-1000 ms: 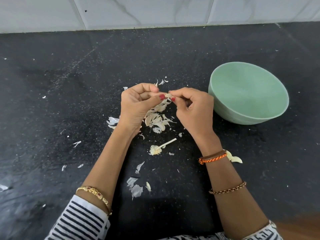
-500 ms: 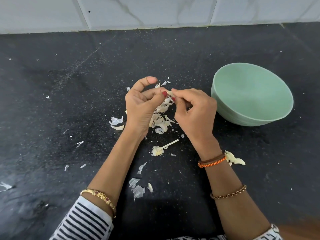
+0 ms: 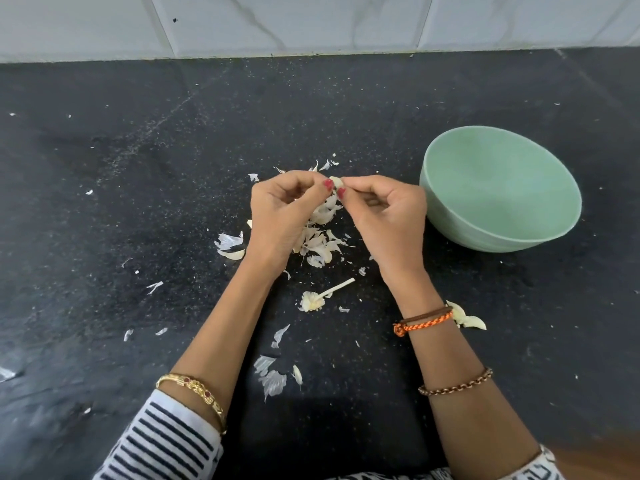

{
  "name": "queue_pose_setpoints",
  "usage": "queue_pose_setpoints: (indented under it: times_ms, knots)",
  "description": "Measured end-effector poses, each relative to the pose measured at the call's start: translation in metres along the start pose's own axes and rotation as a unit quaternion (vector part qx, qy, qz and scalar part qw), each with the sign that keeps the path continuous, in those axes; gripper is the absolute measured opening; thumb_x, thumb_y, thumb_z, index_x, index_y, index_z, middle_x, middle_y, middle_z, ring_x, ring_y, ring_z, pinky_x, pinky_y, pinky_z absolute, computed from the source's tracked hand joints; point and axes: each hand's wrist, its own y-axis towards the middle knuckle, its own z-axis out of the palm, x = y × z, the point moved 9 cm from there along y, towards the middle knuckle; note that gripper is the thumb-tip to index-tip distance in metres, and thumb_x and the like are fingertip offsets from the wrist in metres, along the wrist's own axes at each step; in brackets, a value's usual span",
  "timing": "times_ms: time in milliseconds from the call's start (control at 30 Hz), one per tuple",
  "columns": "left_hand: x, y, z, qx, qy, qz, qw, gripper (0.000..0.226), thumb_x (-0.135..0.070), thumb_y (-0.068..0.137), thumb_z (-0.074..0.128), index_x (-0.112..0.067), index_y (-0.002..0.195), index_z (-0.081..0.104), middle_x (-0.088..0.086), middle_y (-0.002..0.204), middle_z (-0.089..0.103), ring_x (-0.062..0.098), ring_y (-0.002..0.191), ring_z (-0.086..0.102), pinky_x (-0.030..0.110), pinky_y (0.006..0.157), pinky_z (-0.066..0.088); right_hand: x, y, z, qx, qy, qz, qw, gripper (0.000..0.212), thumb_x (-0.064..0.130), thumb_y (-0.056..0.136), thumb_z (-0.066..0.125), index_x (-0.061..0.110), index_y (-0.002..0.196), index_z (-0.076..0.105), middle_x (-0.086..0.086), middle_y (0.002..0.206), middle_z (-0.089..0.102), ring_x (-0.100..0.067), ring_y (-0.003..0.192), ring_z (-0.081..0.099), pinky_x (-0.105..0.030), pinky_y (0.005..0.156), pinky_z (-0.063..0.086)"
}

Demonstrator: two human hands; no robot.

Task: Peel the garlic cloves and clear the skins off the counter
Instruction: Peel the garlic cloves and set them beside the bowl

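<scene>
A small pale garlic clove (image 3: 336,182) sits between the fingertips of both hands, above the black counter (image 3: 138,202). My left hand (image 3: 282,216) pinches its left side with thumb and curled fingers. My right hand (image 3: 388,220) pinches its right side. Directly beneath the hands lies a heap of papery garlic skins (image 3: 320,237). A garlic stem with its root base (image 3: 320,297) rests on the counter nearer to me. Most of the clove is hidden by my fingers.
A pale green bowl (image 3: 450,216) stands just right of my right hand; nothing shows inside it. Loose skins lie scattered: a clump (image 3: 230,244) left of my left wrist, flakes (image 3: 273,377) between my forearms, a piece (image 3: 467,318) by my right wrist. A tiled wall (image 3: 311,22) backs the counter.
My left index finger, lifted half a second ago, has curled back down onto the clove. Both hands stay together over the skin heap.
</scene>
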Motion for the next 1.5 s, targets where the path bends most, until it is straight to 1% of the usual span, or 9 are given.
queue_pose_setpoints:
  times_ms: [167,333,500,667,767,900,1033,1233,1500]
  knots:
    - [0.001,0.001,-0.002,-0.004,0.005,-0.002,1.000,0.019,-0.001,0.084,0.063,-0.014,0.071,0.064,-0.014,0.060,0.061,-0.002,0.055,0.047,0.012,0.058,0.041,0.000,0.000,0.002,0.015,0.010,0.004,1.000,0.019,0.001,0.078,0.070,0.016,0.090,0.071,0.012,0.074,0.067,0.002,0.067,0.064,-0.011,0.063,0.048]
    - [0.000,0.001,-0.002,0.000,0.011,0.007,1.000,0.012,-0.008,0.078,0.064,-0.016,0.069,0.063,-0.013,0.060,0.060,0.001,0.058,0.049,0.014,0.060,0.043,-0.002,0.001,0.004,0.038,0.011,0.020,0.999,0.012,0.002,0.078,0.072,0.009,0.087,0.073,0.007,0.073,0.069,0.001,0.065,0.064,-0.012,0.062,0.048]
    - [-0.001,0.001,-0.003,0.005,0.009,0.011,1.000,0.014,-0.004,0.079,0.065,-0.013,0.068,0.062,-0.007,0.061,0.056,0.005,0.057,0.046,0.014,0.057,0.042,-0.005,0.001,0.004,0.055,0.013,0.045,0.997,0.011,0.001,0.076,0.072,0.008,0.085,0.074,0.006,0.071,0.069,0.000,0.064,0.064,-0.014,0.064,0.050]
    - [-0.002,0.002,0.000,0.018,0.019,0.025,0.999,0.011,-0.009,0.078,0.064,-0.015,0.069,0.064,-0.009,0.064,0.063,0.018,0.065,0.053,0.025,0.063,0.046,-0.004,0.000,0.007,0.076,0.027,0.050,0.995,0.015,0.001,0.076,0.073,0.011,0.087,0.072,0.003,0.071,0.069,-0.005,0.066,0.066,-0.021,0.067,0.054]
    - [-0.003,0.001,-0.001,0.012,0.015,0.036,0.999,0.012,-0.005,0.082,0.066,-0.012,0.073,0.065,-0.010,0.065,0.065,0.008,0.064,0.057,0.019,0.064,0.048,-0.001,0.001,0.005,0.059,0.027,0.037,0.997,0.019,-0.002,0.076,0.072,0.013,0.089,0.071,0.007,0.069,0.067,0.001,0.063,0.063,-0.017,0.065,0.052]
    - [-0.005,0.001,0.003,0.034,0.012,0.042,0.998,0.006,-0.014,0.080,0.064,-0.016,0.075,0.064,-0.014,0.065,0.065,0.003,0.062,0.055,0.017,0.063,0.047,-0.002,0.000,0.005,0.058,0.048,0.059,0.995,0.018,-0.003,0.079,0.068,0.013,0.087,0.071,0.008,0.071,0.068,0.003,0.066,0.063,-0.014,0.065,0.050]
    - [-0.006,-0.001,0.006,0.053,-0.017,0.041,0.998,0.015,-0.003,0.086,0.060,-0.012,0.074,0.060,-0.015,0.062,0.064,-0.004,0.058,0.054,0.011,0.061,0.042,-0.007,-0.003,0.009,0.081,0.098,0.120,0.985,0.015,-0.002,0.082,0.065,0.011,0.081,0.071,0.007,0.067,0.067,0.001,0.066,0.063,-0.013,0.061,0.047]
    - [-0.003,-0.001,0.013,0.098,-0.063,0.026,0.993,0.010,-0.009,0.085,0.054,-0.009,0.076,0.057,-0.013,0.063,0.062,0.000,0.062,0.056,0.013,0.062,0.044,-0.015,-0.010,0.017,0.101,0.184,0.208,0.955,0.012,0.001,0.082,0.064,0.011,0.080,0.070,0.008,0.062,0.067,0.001,0.062,0.060,-0.013,0.059,0.047]
    - [0.000,0.000,0.017,0.156,-0.021,0.023,0.987,0.010,-0.012,0.087,0.048,-0.009,0.078,0.051,-0.006,0.074,0.052,0.000,0.067,0.048,0.013,0.064,0.040,-0.022,-0.013,0.020,0.108,0.198,0.246,0.943,0.013,0.001,0.079,0.067,0.014,0.077,0.070,0.006,0.065,0.068,-0.002,0.065,0.060,-0.013,0.060,0.046]
